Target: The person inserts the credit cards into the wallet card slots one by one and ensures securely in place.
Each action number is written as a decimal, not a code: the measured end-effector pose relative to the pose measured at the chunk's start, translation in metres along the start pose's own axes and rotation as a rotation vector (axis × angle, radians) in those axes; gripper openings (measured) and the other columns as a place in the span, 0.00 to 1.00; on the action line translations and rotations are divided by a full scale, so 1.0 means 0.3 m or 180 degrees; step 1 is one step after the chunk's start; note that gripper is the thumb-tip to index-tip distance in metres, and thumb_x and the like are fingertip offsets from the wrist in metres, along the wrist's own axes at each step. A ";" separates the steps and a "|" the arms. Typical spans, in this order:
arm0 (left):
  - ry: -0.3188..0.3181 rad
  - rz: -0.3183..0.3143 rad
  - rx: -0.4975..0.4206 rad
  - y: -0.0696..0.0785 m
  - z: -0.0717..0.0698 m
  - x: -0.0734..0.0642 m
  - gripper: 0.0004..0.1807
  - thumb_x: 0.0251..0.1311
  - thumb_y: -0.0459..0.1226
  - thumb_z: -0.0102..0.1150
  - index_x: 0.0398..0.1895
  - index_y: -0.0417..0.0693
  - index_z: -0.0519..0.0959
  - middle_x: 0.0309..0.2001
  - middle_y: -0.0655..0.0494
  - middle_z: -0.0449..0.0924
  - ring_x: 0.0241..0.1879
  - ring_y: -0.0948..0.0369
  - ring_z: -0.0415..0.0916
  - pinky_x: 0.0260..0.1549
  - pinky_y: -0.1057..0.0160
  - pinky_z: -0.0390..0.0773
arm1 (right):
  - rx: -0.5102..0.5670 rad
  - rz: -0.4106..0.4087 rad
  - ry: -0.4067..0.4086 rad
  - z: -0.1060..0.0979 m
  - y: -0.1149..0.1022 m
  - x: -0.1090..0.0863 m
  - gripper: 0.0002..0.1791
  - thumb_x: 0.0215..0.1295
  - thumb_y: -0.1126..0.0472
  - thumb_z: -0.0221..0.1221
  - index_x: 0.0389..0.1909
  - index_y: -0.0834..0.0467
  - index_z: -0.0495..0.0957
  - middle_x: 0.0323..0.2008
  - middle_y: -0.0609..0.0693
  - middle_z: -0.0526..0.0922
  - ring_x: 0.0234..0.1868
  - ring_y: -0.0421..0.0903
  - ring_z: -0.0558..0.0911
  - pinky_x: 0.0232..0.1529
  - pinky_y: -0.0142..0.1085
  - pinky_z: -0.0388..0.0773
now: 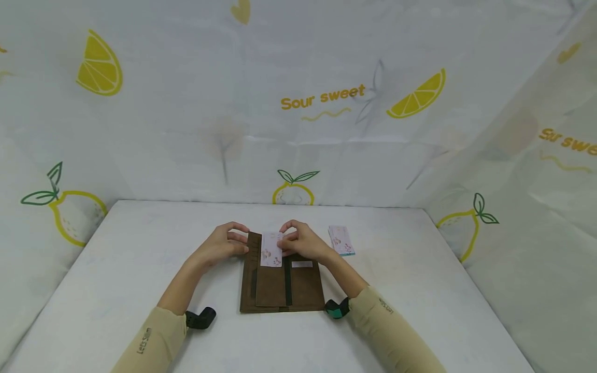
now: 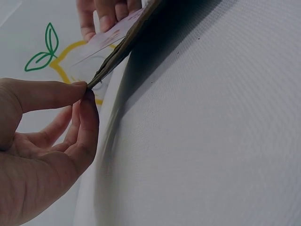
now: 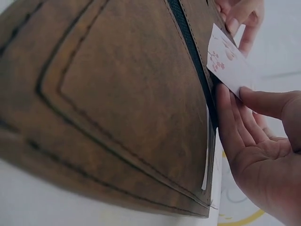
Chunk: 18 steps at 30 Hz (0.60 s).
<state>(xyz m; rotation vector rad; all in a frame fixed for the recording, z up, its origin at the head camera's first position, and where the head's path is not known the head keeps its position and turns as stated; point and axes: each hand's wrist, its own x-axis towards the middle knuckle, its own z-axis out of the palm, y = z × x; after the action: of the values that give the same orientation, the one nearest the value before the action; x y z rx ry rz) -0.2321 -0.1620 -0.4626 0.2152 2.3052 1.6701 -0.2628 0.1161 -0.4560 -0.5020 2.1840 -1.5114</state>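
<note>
Left hand [image 1: 223,244] pinches the upper left corner of the open brown wallet [image 1: 270,290] on the worktop [image 1: 387,290], while the right hand [image 1: 304,241] pinches a floral card [image 1: 271,253] over its left half. Pushed askew against the leather, that thin card could bend or snag; a slipping left-hand pinch could let the wallet shift.

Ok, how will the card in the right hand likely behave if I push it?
The card is probably fairly stiff, since it looks flat though the right hand pinches it near one edge. Being thin, it's likely light and could bend if pushed hard. Its flat shape makes rolling unlikely.
</note>
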 end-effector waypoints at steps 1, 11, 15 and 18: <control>0.0003 -0.0010 -0.0008 0.000 0.000 0.001 0.29 0.63 0.28 0.68 0.68 0.35 0.73 0.52 0.38 0.85 0.41 0.60 0.85 0.45 0.64 0.80 | -0.0015 0.0002 -0.0011 0.001 0.000 0.002 0.15 0.77 0.70 0.60 0.59 0.65 0.69 0.43 0.63 0.91 0.37 0.42 0.90 0.47 0.42 0.91; -0.0027 0.0023 -0.0041 -0.002 0.002 0.000 0.30 0.63 0.28 0.68 0.69 0.35 0.73 0.53 0.37 0.84 0.42 0.59 0.85 0.46 0.63 0.80 | -0.0084 0.0058 -0.0109 0.004 0.007 0.006 0.15 0.77 0.69 0.61 0.58 0.64 0.69 0.38 0.57 0.91 0.34 0.42 0.89 0.44 0.39 0.91; -0.0014 0.0024 -0.0039 -0.001 0.002 0.002 0.29 0.63 0.28 0.68 0.68 0.35 0.73 0.53 0.37 0.85 0.42 0.60 0.84 0.46 0.63 0.80 | -0.0179 0.0047 -0.0132 0.001 0.012 0.003 0.15 0.76 0.68 0.62 0.57 0.65 0.70 0.34 0.54 0.90 0.33 0.42 0.89 0.44 0.37 0.90; -0.0003 0.0015 -0.0033 -0.002 0.002 0.003 0.29 0.63 0.28 0.68 0.68 0.35 0.73 0.53 0.37 0.85 0.41 0.60 0.84 0.45 0.63 0.80 | -0.0257 -0.0025 -0.0104 0.001 0.012 -0.001 0.15 0.74 0.68 0.65 0.55 0.66 0.72 0.33 0.53 0.90 0.33 0.42 0.89 0.44 0.38 0.90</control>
<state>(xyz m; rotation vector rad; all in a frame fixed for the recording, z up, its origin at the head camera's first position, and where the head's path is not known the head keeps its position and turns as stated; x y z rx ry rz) -0.2325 -0.1613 -0.4635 0.2192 2.2965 1.6837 -0.2627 0.1173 -0.4593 -0.5582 2.2271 -1.4135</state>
